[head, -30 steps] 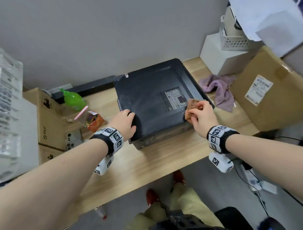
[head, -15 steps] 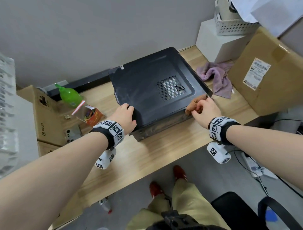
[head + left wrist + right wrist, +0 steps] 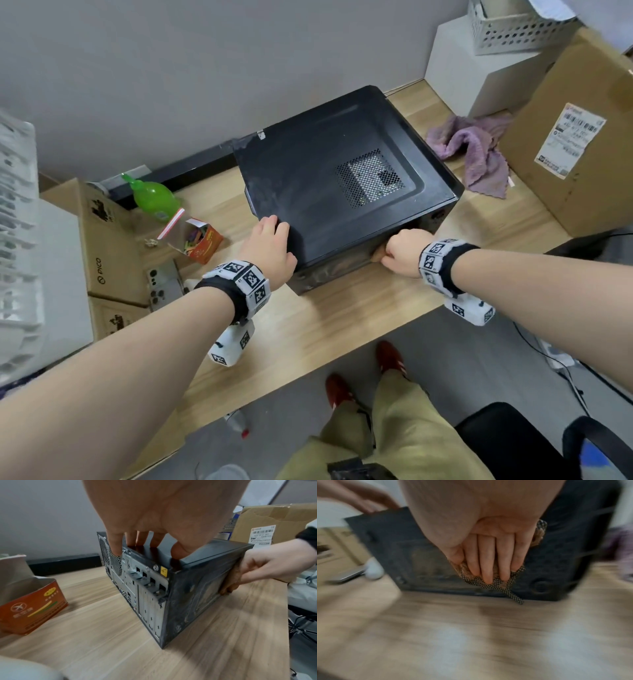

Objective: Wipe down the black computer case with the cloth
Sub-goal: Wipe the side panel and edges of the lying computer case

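Observation:
The black computer case [image 3: 325,192] lies on its side on the wooden desk [image 3: 342,329], vent mesh facing up. My left hand [image 3: 270,246] grips its near-left corner, fingers hooked over the metal rear panel and thumb on top, as the left wrist view [image 3: 145,540] shows. My right hand [image 3: 404,250] holds a bunched brown cloth [image 3: 376,255] against the case's dusty near side face [image 3: 197,601]. In the blurred right wrist view the fingers [image 3: 488,555] lie over the cloth [image 3: 467,573], whose checked tail hangs toward the desk.
A purple rag [image 3: 476,154] lies right of the case beside a large cardboard box [image 3: 575,144]. On the left stand a green bottle [image 3: 154,197], an open orange carton [image 3: 202,243] and brown boxes [image 3: 102,240]. The desk's front edge runs just behind my wrists.
My right hand has carried the cloth from the top right edge of the case down over the rim onto the near side face. The left hand stays on its corner.

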